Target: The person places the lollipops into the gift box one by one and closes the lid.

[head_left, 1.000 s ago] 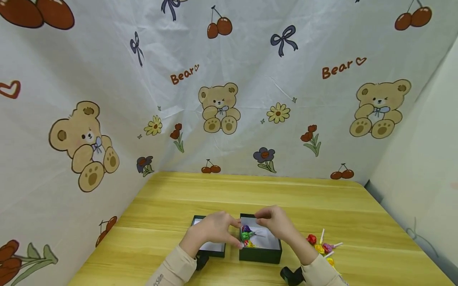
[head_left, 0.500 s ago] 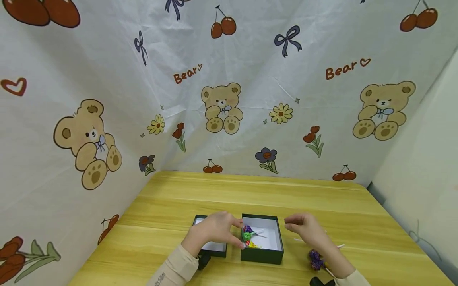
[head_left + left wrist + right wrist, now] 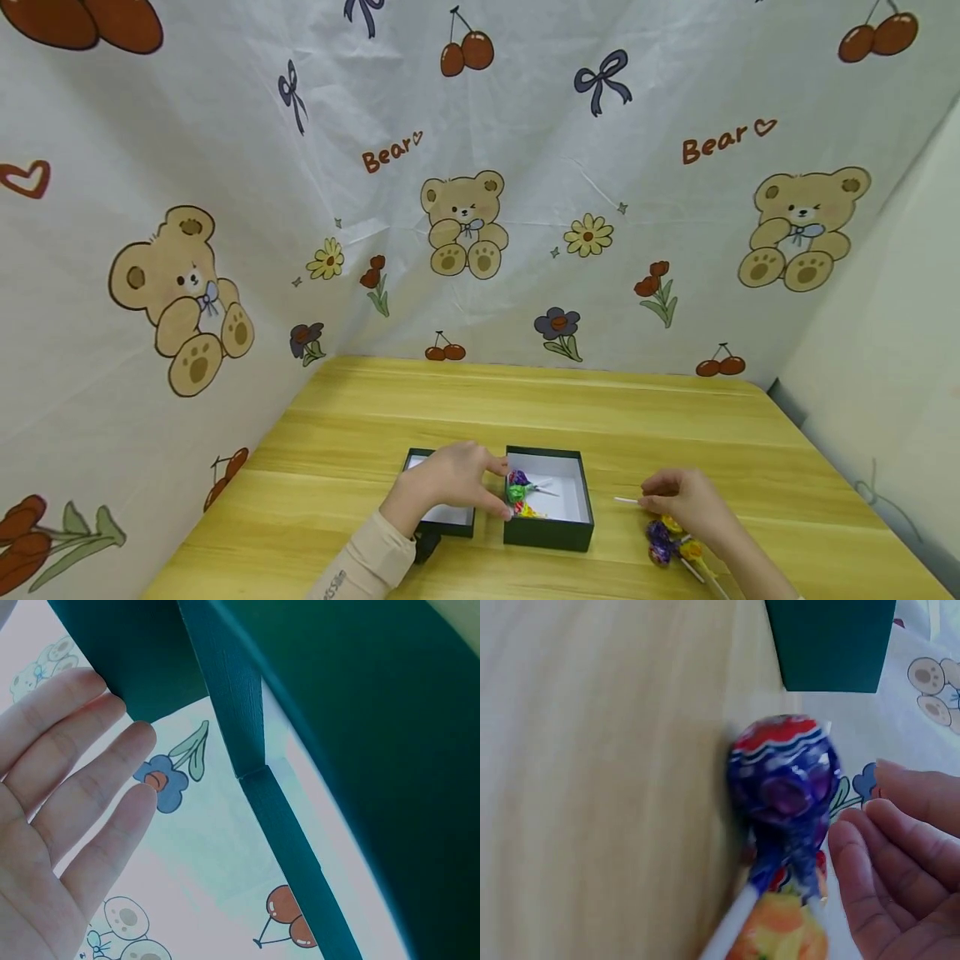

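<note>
A dark green box (image 3: 547, 536) with a white inside stands open-topped on the table. Several wrapped lollipops (image 3: 517, 492), purple, green and yellow-red, lie along its left side. My left hand (image 3: 450, 479) is at the box's left wall, thumb and fingers spread; its extended fingers (image 3: 82, 780) show in the left wrist view. My right hand (image 3: 693, 507) hovers over another group of lollipops (image 3: 660, 546) right of the box. A white stick (image 3: 626, 500) shows just left of its fingertips. In the right wrist view a purple lollipop (image 3: 784, 780) appears beside the loosely bent fingers, which hold nothing visible.
A shallow dark green tray-like box part (image 3: 450, 530), white inside, lies left of the box, partly behind my left hand. The wooden table (image 3: 375, 400) meets a bear-print cloth (image 3: 510, 275) at the back and left. A pale wall (image 3: 900, 350) borders the right.
My right hand has moved from above the box to the right, over the loose lollipops. My left hand has stayed by the box's left wall.
</note>
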`<control>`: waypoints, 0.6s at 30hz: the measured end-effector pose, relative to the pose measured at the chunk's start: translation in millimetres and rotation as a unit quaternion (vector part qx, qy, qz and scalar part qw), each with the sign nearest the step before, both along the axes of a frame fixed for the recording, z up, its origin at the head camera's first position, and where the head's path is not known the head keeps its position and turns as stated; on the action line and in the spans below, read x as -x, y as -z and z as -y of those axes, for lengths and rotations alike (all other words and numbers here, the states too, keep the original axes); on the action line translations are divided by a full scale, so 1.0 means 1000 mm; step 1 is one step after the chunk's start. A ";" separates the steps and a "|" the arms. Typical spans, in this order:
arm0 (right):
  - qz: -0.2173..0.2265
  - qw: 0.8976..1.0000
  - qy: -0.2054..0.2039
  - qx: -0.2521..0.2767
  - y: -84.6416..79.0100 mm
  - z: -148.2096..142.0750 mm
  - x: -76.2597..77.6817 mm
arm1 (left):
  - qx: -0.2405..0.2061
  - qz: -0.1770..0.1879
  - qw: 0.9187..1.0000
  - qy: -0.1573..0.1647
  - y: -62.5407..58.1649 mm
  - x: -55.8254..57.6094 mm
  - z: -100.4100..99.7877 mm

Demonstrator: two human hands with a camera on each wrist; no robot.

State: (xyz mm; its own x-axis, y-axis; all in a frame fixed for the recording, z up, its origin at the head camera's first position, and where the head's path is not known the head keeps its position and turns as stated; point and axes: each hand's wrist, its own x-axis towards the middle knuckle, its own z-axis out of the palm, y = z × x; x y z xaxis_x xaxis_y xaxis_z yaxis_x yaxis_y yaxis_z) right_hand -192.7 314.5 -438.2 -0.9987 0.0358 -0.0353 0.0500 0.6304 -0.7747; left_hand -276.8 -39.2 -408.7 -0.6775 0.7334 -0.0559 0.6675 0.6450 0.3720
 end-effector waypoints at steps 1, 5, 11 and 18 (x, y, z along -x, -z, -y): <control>0.000 1.000 -0.005 -0.005 0.002 -0.002 0.000 | 0.000 0.001 1.000 0.000 0.000 0.000 0.000; 0.003 1.000 -0.024 -0.011 0.007 -0.007 -0.002 | -0.001 -0.001 1.000 -0.001 0.000 -0.001 0.000; 0.020 0.999 -0.049 0.000 0.006 -0.014 -0.006 | 0.001 0.005 1.000 -0.003 -0.002 -0.001 -0.001; 0.027 0.994 -0.100 0.017 0.001 -0.022 -0.010 | -0.001 0.011 1.000 -0.002 -0.003 -0.001 -0.001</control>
